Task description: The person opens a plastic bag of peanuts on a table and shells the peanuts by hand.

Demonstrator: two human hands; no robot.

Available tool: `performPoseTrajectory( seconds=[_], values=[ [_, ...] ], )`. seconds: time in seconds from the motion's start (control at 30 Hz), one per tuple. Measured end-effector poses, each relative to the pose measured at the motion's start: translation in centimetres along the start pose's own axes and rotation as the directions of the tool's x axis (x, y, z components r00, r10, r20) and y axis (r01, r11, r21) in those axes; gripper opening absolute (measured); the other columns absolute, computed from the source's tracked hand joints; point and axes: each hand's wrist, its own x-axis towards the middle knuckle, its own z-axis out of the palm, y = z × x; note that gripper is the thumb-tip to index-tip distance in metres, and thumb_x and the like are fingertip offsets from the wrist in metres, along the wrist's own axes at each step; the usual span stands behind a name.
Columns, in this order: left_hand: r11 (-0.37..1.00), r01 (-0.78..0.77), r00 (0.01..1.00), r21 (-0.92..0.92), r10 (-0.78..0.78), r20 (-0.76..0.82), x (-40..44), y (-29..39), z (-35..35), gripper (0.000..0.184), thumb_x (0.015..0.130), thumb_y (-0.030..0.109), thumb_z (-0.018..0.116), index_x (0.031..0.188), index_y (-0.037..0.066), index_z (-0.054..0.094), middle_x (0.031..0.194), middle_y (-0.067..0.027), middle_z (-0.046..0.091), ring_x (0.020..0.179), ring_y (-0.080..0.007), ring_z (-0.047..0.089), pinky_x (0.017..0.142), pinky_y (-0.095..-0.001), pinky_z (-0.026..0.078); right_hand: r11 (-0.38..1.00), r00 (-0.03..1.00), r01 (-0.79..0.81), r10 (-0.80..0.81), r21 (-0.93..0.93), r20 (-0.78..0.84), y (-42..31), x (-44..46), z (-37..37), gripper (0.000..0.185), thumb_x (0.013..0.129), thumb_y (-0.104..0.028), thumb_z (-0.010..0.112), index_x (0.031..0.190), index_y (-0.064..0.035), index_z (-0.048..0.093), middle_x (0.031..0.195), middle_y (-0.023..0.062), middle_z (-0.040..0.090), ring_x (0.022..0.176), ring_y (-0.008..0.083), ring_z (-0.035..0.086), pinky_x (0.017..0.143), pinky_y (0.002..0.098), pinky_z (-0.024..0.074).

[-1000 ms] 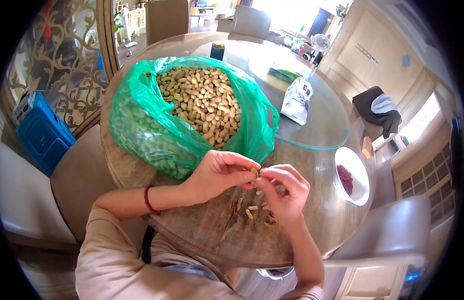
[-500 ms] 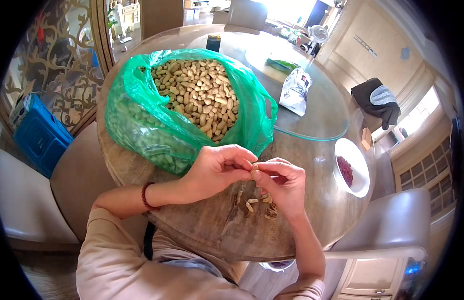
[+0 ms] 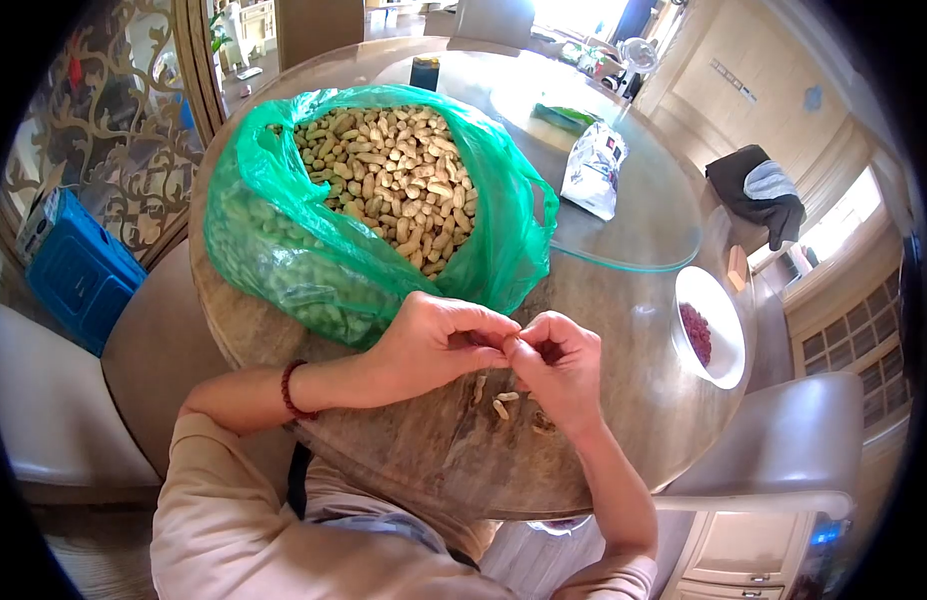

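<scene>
Right hand (image 3: 561, 370) has curled tighter against left hand (image 3: 429, 345) since the earlier frame. Both pinch narrow, just nearside of the bag (image 3: 254, 250); cannot tell what sits between the fingertips (image 3: 501, 324) (hidden). Peanuts (image 3: 404, 170) fill the bag: probably light, brittle, best gripped mid-shell. Loose pods (image 3: 501, 409) lie nearside, below the fingertips.

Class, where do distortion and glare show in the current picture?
Head view: black rounded corners and bowed lines; bright patch at the top washed out; pale glare on the far side of the glass disc; shiny highlights on the green bag.
</scene>
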Motion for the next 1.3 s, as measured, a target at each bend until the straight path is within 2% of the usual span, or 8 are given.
performPoseTrajectory(
  seconds=[0.17,0.33,0.77,0.87,0.97,1.13,1.23,1.3],
  values=[
    [0.991,0.077,0.997,-0.112,-0.08,-0.021,0.1,-0.8,-0.2,0.019,0.077,-0.001,0.07,0.096,-0.002,0.066,0.089,-0.0092,0.068,0.077,-0.0106,0.063,0.067,-0.0231,0.053,0.994,0.998,-0.042,0.036,0.101,0.054,-0.6,0.2,0.1,0.008,0.084,-0.005,0.064,0.08,0.0023,0.062,0.068,0.0028,0.063,0.057,0.0041,0.056,0.049,0.0177,0.045],
    [0.875,0.178,0.979,-0.451,-0.204,-0.009,0.4,-0.8,-0.4,0.013,0.08,-0.001,0.066,0.093,-0.004,0.066,0.081,-0.0077,0.067,0.07,-0.0094,0.063,0.061,-0.0203,0.051,0.975,0.999,0.003,-0.012,0.224,0.04,0.0,0.1,0.2,0.011,0.087,-0.007,0.061,0.088,0.0034,0.064,0.076,0.0072,0.066,0.062,0.0095,0.062,0.055,0.0214,0.0522],
    [0.804,0.261,0.96,-0.534,-0.277,0.052,1.0,-0.4,-1.0,0.021,0.085,0.001,0.06,0.106,-0.004,0.062,0.095,-0.0149,0.066,0.083,-0.0186,0.066,0.073,-0.0301,0.057,0.941,0.998,-0.059,0.047,0.333,0.045,-0.2,0.5,-0.4,0.016,0.088,-0.009,0.061,0.097,0.0035,0.063,0.084,0.0086,0.066,0.068,0.0116,0.063,0.062,0.0255,0.0559],
    [0.866,0.228,0.971,-0.444,-0.234,0.043,1.0,-0.4,-0.9,0.022,0.083,-0.001,0.062,0.105,-0.003,0.063,0.096,-0.0136,0.066,0.084,-0.0179,0.065,0.072,-0.029,0.057,0.943,0.996,-0.094,0.089,0.32,0.03,-0.6,0.5,0.0,0.015,0.087,-0.007,0.061,0.098,0.0032,0.063,0.085,0.0083,0.066,0.069,0.0113,0.064,0.063,0.0254,0.0559],
    [0.957,-0.218,0.973,0.19,0.228,-0.034,0.7,-1.0,-0.8,0.029,0.077,0.003,0.068,0.106,0.003,0.064,0.088,-0.0101,0.068,0.076,-0.0172,0.066,0.067,-0.0281,0.053,0.957,0.999,-0.016,0.001,0.289,0.051,-0.2,0.2,0.4,0.014,0.086,-0.005,0.062,0.098,0.003,0.062,0.085,0.0082,0.066,0.07,0.0112,0.064,0.063,0.0249,0.0556],
    [0.895,-0.306,0.94,0.325,0.338,-0.044,0.8,0.4,-0.5,0.028,0.076,-0.003,0.067,0.104,0.0,0.065,0.097,-0.0132,0.067,0.081,-0.0215,0.066,0.07,-0.0295,0.055,0.983,0.995,0.046,-0.029,0.176,-0.1,-0.8,0.6,-1.4,0.01,0.084,-0.003,0.063,0.093,0.002,0.063,0.081,0.0053,0.065,0.068,0.0092,0.062,0.059,0.0233,0.0539],
    [0.615,-0.456,0.766,0.643,0.64,-0.069,2.3,0.3,-2.6,0.029,0.073,-0.005,0.067,0.102,0.0,0.065,0.097,-0.013,0.067,0.084,-0.0229,0.066,0.073,-0.0302,0.054,0.943,0.883,0.247,-0.313,-0.222,-0.35,-1.2,2.0,-5.6,0.007,0.084,-0.006,0.063,0.09,-0.0026,0.064,0.077,0.0035,0.064,0.067,0.01,0.061,0.057,0.0261,0.0515],
    [0.531,-0.318,0.757,0.786,0.641,-0.127,3.1,0.7,-4.5,0.027,0.073,-0.003,0.068,0.1,0.003,0.067,0.093,-0.0117,0.067,0.083,-0.024,0.065,0.07,-0.0318,0.053,0.756,0.742,0.12,-0.499,-0.644,-0.448,-1.4,2.5,-9.7,0.008,0.085,-0.011,0.062,0.089,-0.0045,0.065,0.077,0.0054,0.064,0.067,0.0131,0.062,0.058,0.0297,0.0507]
  ],
)
